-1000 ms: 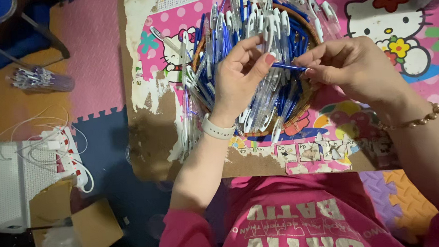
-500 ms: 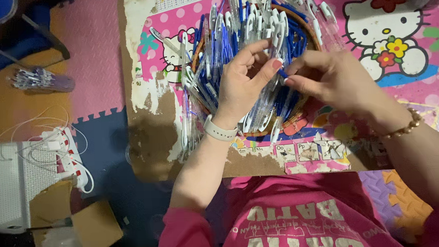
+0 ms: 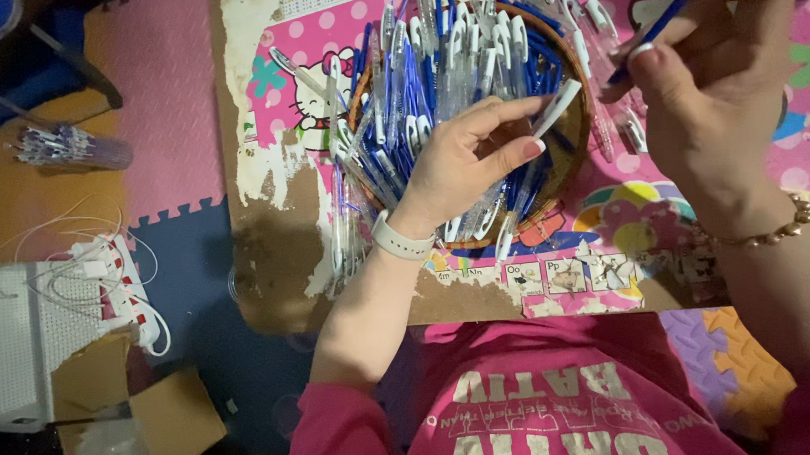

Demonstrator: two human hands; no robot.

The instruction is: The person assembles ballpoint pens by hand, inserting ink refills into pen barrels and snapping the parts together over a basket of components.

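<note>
Head view: right hand (image 3: 708,87) has lifted away from the left since half a second ago and now sits raised near the table's far right corner, fingers closed on a blue pen part (image 3: 656,27). Left hand (image 3: 470,156) stays on the pens heaped in the round basket (image 3: 581,133), thumb and forefinger pinching a white pen barrel (image 3: 556,108). Reads as the two pieces separated, or one just picked.
</note>
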